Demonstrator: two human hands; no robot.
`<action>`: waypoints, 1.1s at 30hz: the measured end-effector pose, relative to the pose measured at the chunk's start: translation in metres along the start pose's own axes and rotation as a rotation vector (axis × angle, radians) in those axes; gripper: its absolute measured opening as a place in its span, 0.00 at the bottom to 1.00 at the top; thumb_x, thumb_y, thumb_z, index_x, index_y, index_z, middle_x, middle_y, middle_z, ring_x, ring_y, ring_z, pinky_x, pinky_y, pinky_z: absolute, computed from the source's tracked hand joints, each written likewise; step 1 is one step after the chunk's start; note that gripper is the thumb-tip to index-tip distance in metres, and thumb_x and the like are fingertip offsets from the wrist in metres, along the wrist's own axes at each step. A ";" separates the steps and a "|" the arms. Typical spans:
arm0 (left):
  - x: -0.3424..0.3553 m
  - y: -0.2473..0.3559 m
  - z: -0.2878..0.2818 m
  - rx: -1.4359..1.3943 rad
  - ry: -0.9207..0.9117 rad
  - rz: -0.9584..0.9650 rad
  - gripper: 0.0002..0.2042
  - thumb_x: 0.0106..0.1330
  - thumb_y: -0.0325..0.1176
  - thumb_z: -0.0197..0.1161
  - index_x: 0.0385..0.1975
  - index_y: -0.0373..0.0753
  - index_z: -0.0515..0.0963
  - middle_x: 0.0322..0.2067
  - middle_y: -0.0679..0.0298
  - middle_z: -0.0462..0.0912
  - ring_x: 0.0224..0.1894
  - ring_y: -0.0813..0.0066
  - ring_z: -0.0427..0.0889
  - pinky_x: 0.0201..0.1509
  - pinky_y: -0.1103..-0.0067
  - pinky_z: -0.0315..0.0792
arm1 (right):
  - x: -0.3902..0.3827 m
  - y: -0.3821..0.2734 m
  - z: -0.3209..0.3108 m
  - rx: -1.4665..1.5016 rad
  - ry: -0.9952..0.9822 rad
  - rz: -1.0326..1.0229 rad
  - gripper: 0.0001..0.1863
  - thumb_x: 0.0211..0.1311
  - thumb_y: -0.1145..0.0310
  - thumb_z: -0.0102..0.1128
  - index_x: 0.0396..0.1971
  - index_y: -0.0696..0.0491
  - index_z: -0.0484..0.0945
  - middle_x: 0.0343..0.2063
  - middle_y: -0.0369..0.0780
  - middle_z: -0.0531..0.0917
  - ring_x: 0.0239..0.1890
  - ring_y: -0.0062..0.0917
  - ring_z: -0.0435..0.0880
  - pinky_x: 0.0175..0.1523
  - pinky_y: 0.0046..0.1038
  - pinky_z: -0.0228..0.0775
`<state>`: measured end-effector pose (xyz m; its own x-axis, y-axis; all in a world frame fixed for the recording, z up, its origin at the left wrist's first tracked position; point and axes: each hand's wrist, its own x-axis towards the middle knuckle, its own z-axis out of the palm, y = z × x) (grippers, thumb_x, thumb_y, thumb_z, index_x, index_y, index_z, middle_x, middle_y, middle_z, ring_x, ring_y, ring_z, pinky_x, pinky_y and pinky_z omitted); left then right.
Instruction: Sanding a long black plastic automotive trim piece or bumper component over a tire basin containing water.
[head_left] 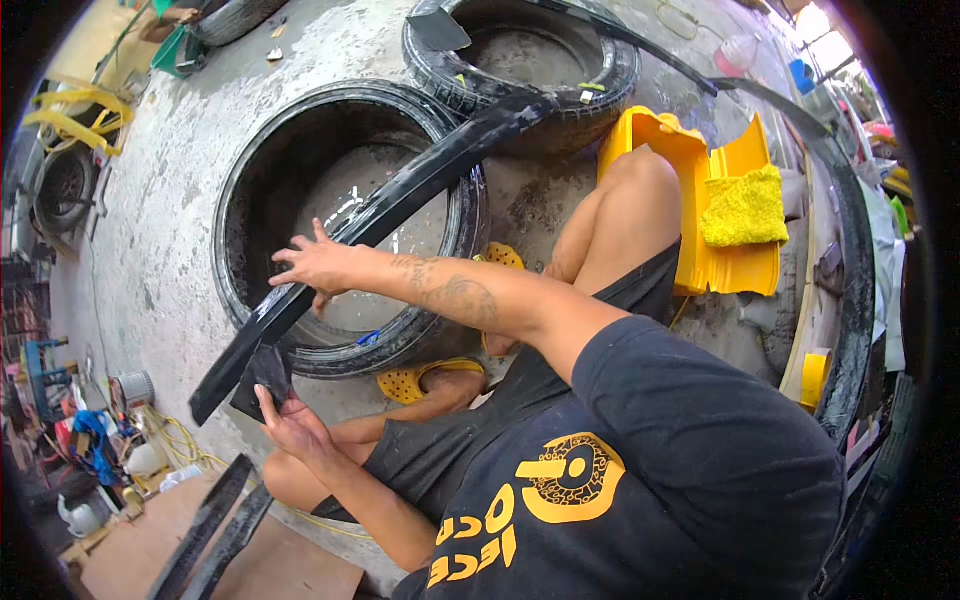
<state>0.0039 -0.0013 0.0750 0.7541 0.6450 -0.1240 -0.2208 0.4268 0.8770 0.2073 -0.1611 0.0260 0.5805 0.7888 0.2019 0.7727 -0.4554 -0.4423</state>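
A long black plastic trim strip, glossy and wet-looking in places, lies slantwise over a tyre on the floor. Its far end rests on a second tyre. My right hand lies across the strip, fingers spread over one edge and thumb at the other. Just below the strip's near end, my left hand pinches a dark flat sheet that looks like sandpaper. The sheet is close to the strip's underside; whether they touch, I cannot tell.
A yellow container with a yellow cloth stands beside my right knee. Another dark sheet lies on the far tyre. More black strips rest at lower left, by a brown board. A long curved strip runs down the right.
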 end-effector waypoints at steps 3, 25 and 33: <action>0.003 -0.013 0.004 0.027 -0.032 -0.025 0.19 0.75 0.32 0.58 0.58 0.25 0.73 0.56 0.51 0.81 0.56 0.64 0.82 0.65 0.70 0.73 | -0.018 0.007 -0.059 0.206 0.097 -0.056 0.43 0.49 0.50 0.78 0.67 0.41 0.72 0.65 0.45 0.72 0.64 0.46 0.73 0.66 0.62 0.62; -0.047 -0.199 0.195 -0.004 -0.594 -0.679 0.14 0.67 0.24 0.65 0.51 0.31 0.77 0.48 0.56 0.84 0.51 0.64 0.84 0.60 0.65 0.76 | -0.452 0.172 -0.105 1.371 0.877 1.332 0.14 0.74 0.57 0.55 0.37 0.53 0.81 0.35 0.37 0.83 0.39 0.24 0.81 0.47 0.28 0.73; -0.064 -0.260 0.302 -0.129 -0.739 -0.795 0.13 0.68 0.21 0.60 0.51 0.30 0.77 0.46 0.54 0.85 0.50 0.63 0.85 0.59 0.67 0.79 | -0.419 0.172 -0.184 1.971 0.750 0.775 0.19 0.74 0.61 0.55 0.51 0.62 0.78 0.47 0.49 0.84 0.49 0.36 0.84 0.59 0.38 0.76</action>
<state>0.1994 -0.3446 -0.0048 0.8854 -0.3658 -0.2868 0.4633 0.6439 0.6089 0.1443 -0.6455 0.0261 0.8794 0.2497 -0.4054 -0.4472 0.7253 -0.5233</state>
